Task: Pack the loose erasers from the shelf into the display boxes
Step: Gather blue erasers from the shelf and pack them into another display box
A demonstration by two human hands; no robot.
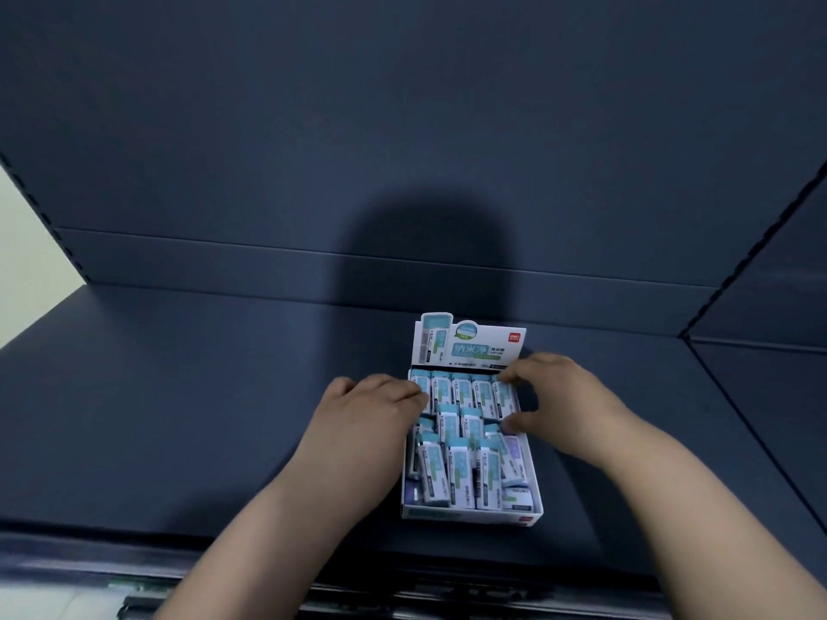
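Note:
A white display box (470,515) with an upright printed header card (470,346) stands on the dark blue shelf (179,396). It holds several teal-and-white sleeved erasers (461,472) in rows, the front ones lying unevenly, and a purple-sleeved eraser (514,454) at the right. My left hand (371,409) sits at the box's left side, its curled fingers on the leftmost back-row eraser and its thumb hidden. My right hand (559,396) reaches over the right side and pinches the rightmost back-row eraser (505,398) lengthwise between forefinger and thumb.
The shelf's back panel (402,172) rises just behind the box. A side panel (760,306) closes the right. The shelf's front edge with a price rail (313,597) runs along the bottom. A pale wall (27,261) shows at far left.

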